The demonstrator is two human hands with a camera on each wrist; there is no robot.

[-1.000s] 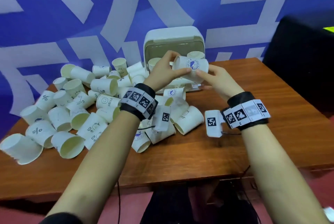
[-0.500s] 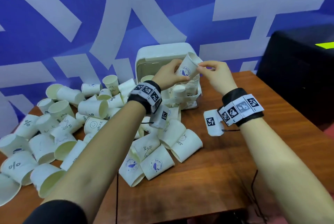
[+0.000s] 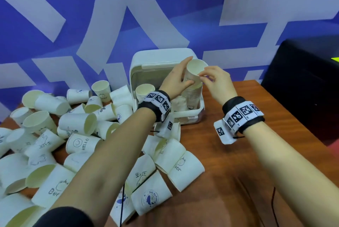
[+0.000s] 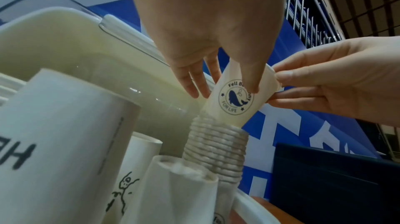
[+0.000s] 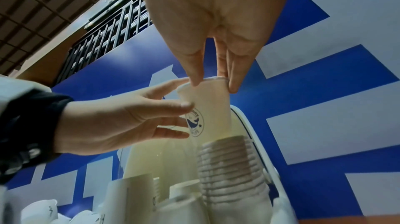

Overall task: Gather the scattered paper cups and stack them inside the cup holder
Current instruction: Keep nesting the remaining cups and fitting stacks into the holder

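Tabletop [image 3: 238, 181]: brown wood; it carries everything here.
Loose cups [image 3: 78, 135]: dozens of white paper cups lie on their sides from 7 to 10 o'clock of the tabletop, some touching, a few more near its middle. Most of the gathering is, I judge, not yet done.
Cup holder [image 3: 139, 65]: a cream box with its lid raised, at 12 o'clock on the tabletop against the blue wall; part-filled stacks stand inside it.
Tall stack [image 5: 229, 159]: many nested cups, ribbed with their rolled rims, on the holder's right side.
Held cup [image 4: 234, 97]: whale logo, mouth up, a little tilted, its base just entered in the top of the tall stack.
Left hand [image 3: 176, 80]: at 9 o'clock of the held cup, fingers curled round the wall, thumb on the logo side.
Right hand [image 3: 218, 81]: at 3 o'clock of it, fingertips [image 5: 197, 80] pinching the rim.
Handling: thin paper, very light and easily crushed; the wall dents under a squeeze, while the rolled rim is the stiffest part. Light hold at the rim, steadying low on the wall, seems best.
Risk: pressed in askew, the cup may jam or tip the tall stack.
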